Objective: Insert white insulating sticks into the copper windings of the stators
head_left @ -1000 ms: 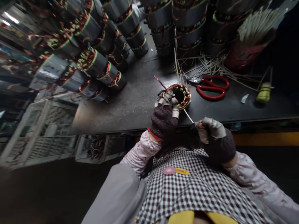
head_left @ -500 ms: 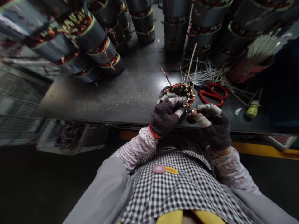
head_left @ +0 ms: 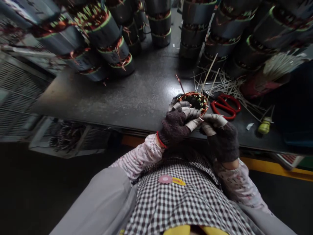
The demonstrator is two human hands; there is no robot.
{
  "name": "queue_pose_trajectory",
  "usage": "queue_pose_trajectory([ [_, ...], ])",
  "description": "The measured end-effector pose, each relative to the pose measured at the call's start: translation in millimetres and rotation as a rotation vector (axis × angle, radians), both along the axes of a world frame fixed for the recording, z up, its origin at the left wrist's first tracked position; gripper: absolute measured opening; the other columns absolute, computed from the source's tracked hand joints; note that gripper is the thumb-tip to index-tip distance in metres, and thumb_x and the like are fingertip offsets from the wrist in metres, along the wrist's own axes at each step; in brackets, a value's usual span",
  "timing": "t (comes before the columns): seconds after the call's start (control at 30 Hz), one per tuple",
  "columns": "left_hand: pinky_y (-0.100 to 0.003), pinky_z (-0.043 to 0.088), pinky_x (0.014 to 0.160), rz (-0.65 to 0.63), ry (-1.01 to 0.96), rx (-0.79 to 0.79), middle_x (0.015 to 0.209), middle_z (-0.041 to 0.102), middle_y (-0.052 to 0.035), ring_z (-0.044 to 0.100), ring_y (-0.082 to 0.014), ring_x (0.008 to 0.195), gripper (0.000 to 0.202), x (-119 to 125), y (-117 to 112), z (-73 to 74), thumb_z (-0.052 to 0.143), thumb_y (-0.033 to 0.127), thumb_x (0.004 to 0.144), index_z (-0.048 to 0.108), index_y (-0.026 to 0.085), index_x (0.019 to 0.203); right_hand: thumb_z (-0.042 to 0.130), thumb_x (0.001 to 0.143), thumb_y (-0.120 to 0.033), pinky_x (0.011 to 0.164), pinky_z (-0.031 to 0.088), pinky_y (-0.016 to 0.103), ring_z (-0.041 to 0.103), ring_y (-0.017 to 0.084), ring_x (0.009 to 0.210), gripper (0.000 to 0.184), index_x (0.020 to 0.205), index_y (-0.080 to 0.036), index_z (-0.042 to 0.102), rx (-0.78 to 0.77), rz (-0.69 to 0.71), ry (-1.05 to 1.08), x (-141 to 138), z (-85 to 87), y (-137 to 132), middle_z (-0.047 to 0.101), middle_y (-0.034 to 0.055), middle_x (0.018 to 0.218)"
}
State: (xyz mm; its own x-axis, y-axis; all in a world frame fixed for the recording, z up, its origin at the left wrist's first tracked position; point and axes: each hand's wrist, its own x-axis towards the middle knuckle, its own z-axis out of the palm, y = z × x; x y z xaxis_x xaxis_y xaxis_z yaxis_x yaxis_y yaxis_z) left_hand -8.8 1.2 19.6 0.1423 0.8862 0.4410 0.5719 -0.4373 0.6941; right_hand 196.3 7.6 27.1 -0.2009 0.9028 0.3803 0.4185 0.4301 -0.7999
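Observation:
A motor stator [head_left: 204, 101], a dark ring with copper windings and pale slot ends round its rim, stands on the table's near edge. My left hand [head_left: 174, 125], in a dark knit glove with taped fingers, is closed on the stator's near left side. My right hand [head_left: 221, 135], gloved and taped alike, has its fingers pinched together at the near right of the rim, close against my left thumb. What lies in that pinch is small, perhaps a wire end, and I cannot make it out. A reddish lead [head_left: 180, 83] sticks up behind the rim.
Red-handled scissors [head_left: 227, 107] lie right of the stator, before scattered pale thin sticks [head_left: 225, 81]. Beyond stands a red container [head_left: 260, 85] full of such sticks. A small yellow-green object [head_left: 264, 126] is farther right. Stacked stators [head_left: 160, 24] line the back; crates [head_left: 39, 143] stand lower left.
My right hand has moved left and in against the stator's rim, up to my left thumb. The left hand keeps its hold. The whole view has shifted slightly.

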Motion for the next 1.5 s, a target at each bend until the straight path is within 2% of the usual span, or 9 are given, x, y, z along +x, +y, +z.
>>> queue_pose_trajectory([
  [0.2, -0.057, 0.059, 0.131, 0.014, 0.019, 0.034, 0.119, 0.092, -0.0055, 0.079, -0.027, 0.133, 0.017, 0, -2, 4.1, 0.081, 0.021, 0.106, 0.09, 0.025, 0.119, 0.076, 0.105, -0.032, 0.105, 0.071, 0.055, 0.081, 0.032, 0.118, 0.011, 0.108, -0.027, 0.087, 0.366, 0.032, -0.1, -2, 6.6, 7, 0.086, 0.0109, 0.122],
  [0.33, -0.06, 0.058, 0.132, 0.051, 0.075, 0.06, 0.117, 0.093, -0.0058, 0.081, -0.0279, 0.131, 0.013, 2, 2, 0.4, 0.082, 0.023, 0.104, 0.091, 0.025, 0.114, 0.078, 0.107, -0.035, 0.108, 0.071, 0.055, 0.08, 0.032, 0.127, 0.007, 0.111, -0.033, 0.082, 0.119, 0.12, 0.168, -9, 24.4, -4, 0.083, 0.0081, 0.128],
  [0.47, -0.062, 0.054, 0.136, 0.064, 0.139, 0.114, 0.127, 0.091, -0.009, 0.079, -0.0309, 0.137, 0.017, 2, 0, -3.4, 0.08, 0.031, 0.108, 0.089, 0.022, 0.12, 0.082, 0.105, -0.048, 0.077, 0.072, 0.041, 0.082, 0.025, 0.096, 0.019, 0.109, -0.031, 0.076, -0.155, 0.099, 0.467, -14, 21.5, -1, 0.082, 0.0043, 0.11],
  [0.7, -0.059, 0.061, 0.13, 0.024, 0.231, 0.152, 0.118, 0.091, -0.0096, 0.079, -0.031, 0.139, 0.018, -6, -7, -12.3, 0.072, 0.028, 0.113, 0.086, 0.022, 0.122, 0.082, 0.103, -0.05, 0.047, 0.049, 0.028, 0.054, 0.014, 0.051, 0.025, 0.099, -0.028, 0.069, -0.389, 0.127, 0.315, -5, 20.1, -4, 0.064, -0.0061, 0.067],
  [0.97, -0.06, 0.059, 0.132, -0.029, 0.209, 0.122, 0.132, 0.09, -0.0108, 0.08, -0.0337, 0.137, 0.028, -7, -8, -7.8, 0.077, 0.044, 0.108, 0.086, 0.023, 0.124, 0.068, 0.11, -0.038, 0.083, 0.068, 0.04, 0.072, 0.018, 0.078, 0.012, 0.104, -0.029, 0.065, -0.044, -0.151, 0.466, -72, 31.1, 33, 0.072, -0.0005, 0.092],
  [1.13, -0.062, 0.066, 0.124, 0.078, 0.12, 0.158, 0.104, 0.091, -0.0044, 0.085, -0.0301, 0.102, 0.018, -1, -5, 2.1, 0.08, 0.042, 0.107, 0.089, 0.026, 0.109, 0.062, 0.117, -0.046, 0.098, 0.064, 0.045, 0.081, 0.028, 0.109, 0.025, 0.123, -0.026, 0.075, 0.113, -0.184, 0.149, 7, 12.5, 40, 0.083, 0.0108, 0.117],
  [1.3, -0.063, 0.073, 0.115, 0.1, 0.111, 0.131, 0.096, 0.088, -0.0046, 0.085, -0.0312, 0.096, 0.015, 2, 2, 1.2, 0.081, 0.043, 0.106, 0.09, 0.03, 0.102, 0.091, 0.089, -0.018, 0.083, 0.048, 0.041, 0.072, 0.026, 0.085, 0.035, 0.122, -0.02, 0.082, -0.138, -0.139, -0.697, 82, 8.3, 93, 0.085, 0.0182, 0.108],
  [1.4, -0.06, 0.075, 0.113, 0.076, 0.194, 0.147, 0.11, 0.089, -0.0081, 0.087, -0.0342, 0.111, 0.025, -5, -4, -2.2, 0.073, 0.048, 0.111, 0.086, 0.03, 0.124, 0.099, 0.086, -0.022, 0.072, 0.04, 0.039, 0.058, 0.017, 0.063, 0.02, 0.091, -0.021, 0.08, -0.108, -0.06, -0.636, 76, 4.1, 119, 0.078, 0.0105, 0.078],
  [1.5, -0.064, 0.073, 0.12, 0.107, 0.282, 0.272, 0.145, 0.083, -0.0166, 0.08, -0.0424, 0.139, 0.053, -24, -13, -15.3, 0.071, 0.047, 0.11, 0.067, 0.028, 0.159, 0.11, 0.067, -0.029, 0.06, 0.032, 0.037, 0.045, 0.013, 0.05, 0.044, 0.061, -0.025, 0.066, 0.002, -0.078, -0.486, 66, 5.1, 122, 0.066, 0.0037, 0.058],
])
